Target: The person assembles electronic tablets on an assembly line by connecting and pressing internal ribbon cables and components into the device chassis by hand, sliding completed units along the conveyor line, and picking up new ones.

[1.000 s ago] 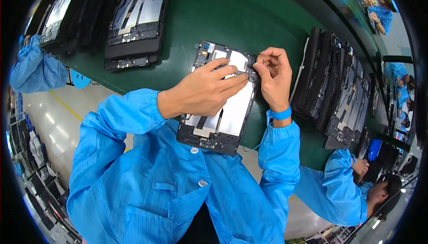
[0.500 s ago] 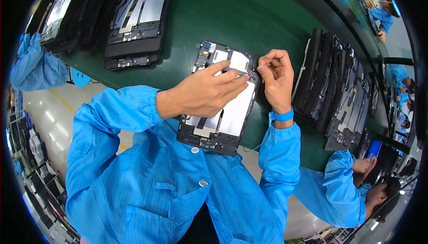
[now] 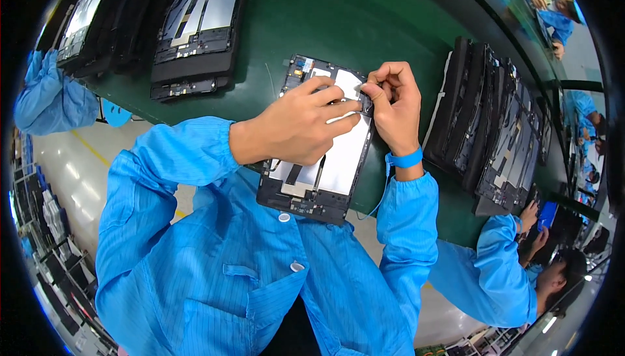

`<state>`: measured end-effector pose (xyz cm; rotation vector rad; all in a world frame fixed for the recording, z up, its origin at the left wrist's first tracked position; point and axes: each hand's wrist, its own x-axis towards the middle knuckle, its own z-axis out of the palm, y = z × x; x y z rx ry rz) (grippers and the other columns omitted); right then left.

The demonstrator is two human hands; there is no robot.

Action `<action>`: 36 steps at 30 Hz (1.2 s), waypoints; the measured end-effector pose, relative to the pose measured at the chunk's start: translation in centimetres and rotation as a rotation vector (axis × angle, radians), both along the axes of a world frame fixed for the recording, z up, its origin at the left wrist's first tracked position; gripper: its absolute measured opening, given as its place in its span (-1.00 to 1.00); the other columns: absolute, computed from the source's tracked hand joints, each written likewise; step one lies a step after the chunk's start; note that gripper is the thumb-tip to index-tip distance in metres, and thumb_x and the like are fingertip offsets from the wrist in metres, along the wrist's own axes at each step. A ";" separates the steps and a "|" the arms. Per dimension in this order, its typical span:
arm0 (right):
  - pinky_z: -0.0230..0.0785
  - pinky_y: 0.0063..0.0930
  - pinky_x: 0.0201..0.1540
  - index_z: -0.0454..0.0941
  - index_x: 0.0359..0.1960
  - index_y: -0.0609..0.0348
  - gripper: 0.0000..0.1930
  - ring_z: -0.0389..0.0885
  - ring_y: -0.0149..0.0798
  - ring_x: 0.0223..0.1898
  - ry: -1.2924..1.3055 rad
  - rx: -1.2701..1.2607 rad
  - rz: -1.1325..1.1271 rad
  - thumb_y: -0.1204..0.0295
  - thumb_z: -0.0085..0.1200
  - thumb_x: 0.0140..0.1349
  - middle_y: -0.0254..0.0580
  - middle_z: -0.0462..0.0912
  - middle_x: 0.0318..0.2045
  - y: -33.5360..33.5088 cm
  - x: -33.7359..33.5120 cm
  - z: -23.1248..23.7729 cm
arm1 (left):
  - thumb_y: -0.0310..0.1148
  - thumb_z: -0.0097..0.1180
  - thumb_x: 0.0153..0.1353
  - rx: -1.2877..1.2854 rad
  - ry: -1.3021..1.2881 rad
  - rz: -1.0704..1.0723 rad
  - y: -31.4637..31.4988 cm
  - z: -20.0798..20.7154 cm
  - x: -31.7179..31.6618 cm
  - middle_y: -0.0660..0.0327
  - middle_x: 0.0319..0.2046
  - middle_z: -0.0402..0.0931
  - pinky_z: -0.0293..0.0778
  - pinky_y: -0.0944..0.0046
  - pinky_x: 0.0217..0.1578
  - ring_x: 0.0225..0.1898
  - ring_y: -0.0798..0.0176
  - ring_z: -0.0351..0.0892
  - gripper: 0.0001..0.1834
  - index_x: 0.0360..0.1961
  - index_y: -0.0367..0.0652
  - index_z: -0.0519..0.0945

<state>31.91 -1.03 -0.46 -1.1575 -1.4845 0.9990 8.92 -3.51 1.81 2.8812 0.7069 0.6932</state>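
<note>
An opened tablet [image 3: 343,164], with silver plates, black frame and small circuit parts bared, lies tilted at the near edge of the green table. Across its middle and left side rests my left hand [image 3: 296,122], palm down and fingers apart, their tips near the right edge. My right hand [image 3: 398,109] is closed in a pinch over the tablet's upper right edge. Whatever sits between that thumb and forefinger is too small to make out. A blue wrist strap [image 3: 405,159] with a thin cord circles my right wrist.
Stacked opened tablets [image 3: 198,24] stand at the far left, with another dark stack [image 3: 91,17] beyond them. More tablets [image 3: 504,141] lean in a row on the right. A co-worker in a blue sleeve [image 3: 498,252] sits at lower right. Green tabletop [image 3: 325,11] shows behind.
My right hand has moved left and slightly away, its pinch now over the tablet's edge. My left fingers are more bent. A co-worker's hands at lower right have moved apart around a blue object.
</note>
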 end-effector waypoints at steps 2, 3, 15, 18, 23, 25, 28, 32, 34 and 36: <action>0.13 -0.60 -0.41 0.56 -0.11 0.20 -0.75 0.28 -0.64 -0.45 0.020 -0.010 -0.001 0.71 0.34 0.29 -0.41 0.68 -0.32 0.1 0.1 -0.1 | -0.39 0.31 -0.06 0.011 -0.008 0.002 0.0 0.0 0.0 0.13 0.21 0.69 0.46 -0.12 0.35 0.09 0.03 0.61 -0.37 0.15 -0.26 0.72; 0.11 -0.59 -0.42 0.57 -0.13 0.20 -0.76 0.26 -0.64 -0.47 0.042 -0.023 0.000 0.70 0.36 0.28 -0.42 0.70 -0.32 0.2 0.1 -0.1 | -0.39 0.31 -0.06 0.019 -0.003 -0.008 0.1 0.2 0.1 0.13 0.21 0.70 0.47 -0.12 0.35 0.10 0.03 0.61 -0.37 0.15 -0.26 0.73; 0.23 -0.64 -0.34 0.68 -0.16 0.25 -0.76 0.57 -0.62 -0.31 0.006 -0.093 0.060 0.63 0.51 0.23 -0.35 0.75 -0.32 0.8 0.2 0.7 | -0.37 0.36 -0.03 0.089 0.018 -0.039 0.1 0.0 -0.3 0.15 0.25 0.72 0.51 -0.06 0.24 0.11 0.06 0.62 -0.35 0.19 -0.26 0.74; 0.32 -0.63 -0.29 0.70 -0.17 0.26 -0.77 0.62 -0.58 -0.27 0.071 -0.084 0.066 0.61 0.53 0.23 -0.33 0.76 -0.32 0.8 -0.1 0.6 | -0.38 0.36 -0.04 0.105 0.009 -0.061 0.5 -0.2 -0.1 0.14 0.24 0.72 0.53 -0.05 0.18 0.08 0.05 0.63 -0.36 0.18 -0.25 0.75; 0.35 -0.62 -0.28 0.74 -0.15 0.26 -0.77 0.63 -0.57 -0.27 0.069 -0.099 0.056 0.60 0.54 0.22 -0.30 0.81 -0.26 0.8 -0.2 0.3 | -0.46 0.33 -0.08 -0.038 -0.061 -0.137 2.2 0.3 -0.2 0.14 0.16 0.74 0.55 -0.04 0.08 0.02 0.02 0.64 -0.42 0.10 -0.19 0.78; 0.32 -0.61 -0.31 0.76 -0.13 0.26 -0.76 0.59 -0.59 -0.31 0.078 -0.095 0.051 0.57 0.55 0.22 -0.30 0.83 -0.23 0.6 -0.1 0.4 | -0.51 0.30 -0.10 -0.094 -0.141 -0.118 2.4 0.0 -0.3 0.16 0.11 0.75 0.55 -0.04 0.06 -0.01 0.01 0.64 -0.47 0.02 -0.16 0.80; 0.22 -0.57 -0.39 0.77 0.03 0.22 -0.69 0.42 -0.63 -0.42 -0.098 -0.155 0.058 0.55 0.50 0.25 -0.31 0.87 -0.17 0.1 0.4 1.8 | -0.51 0.31 -0.10 -0.062 -0.162 -0.097 2.1 -0.3 -0.3 0.19 0.09 0.75 0.54 -0.04 0.06 -0.01 0.02 0.64 -0.48 0.00 -0.14 0.81; 0.11 -0.56 -0.43 0.64 0.37 0.09 -0.43 0.25 -0.63 -0.49 -0.142 -0.130 0.114 0.60 0.33 0.29 -0.34 0.85 -0.20 -1.8 1.9 2.6 | -0.52 0.28 -0.05 -0.077 -0.151 -0.082 1.9 0.2 0.0 0.18 0.05 0.76 0.51 0.00 0.14 0.06 0.02 0.60 -0.59 -0.08 -0.22 0.83; 0.12 -0.56 -0.43 0.57 0.45 0.09 -0.37 0.30 -0.64 -0.47 -0.077 -0.317 0.174 0.62 0.31 0.30 -0.35 0.80 -0.15 -2.5 2.5 2.3 | -0.52 0.30 -0.04 -0.067 -0.146 -0.085 1.9 0.2 0.1 0.18 0.06 0.76 0.51 -0.02 0.16 0.04 0.03 0.60 -0.60 -0.09 -0.23 0.83; 0.20 -0.59 -0.41 0.53 0.49 0.12 -0.32 0.38 -0.65 -0.44 -0.032 -0.356 0.202 0.66 0.32 0.29 -0.32 0.74 -0.03 -2.3 2.5 2.4 | -0.52 0.30 -0.03 -0.068 -0.143 -0.076 1.8 0.1 0.0 0.18 0.06 0.76 0.50 -0.02 0.17 0.03 0.04 0.60 -0.61 -0.09 -0.22 0.82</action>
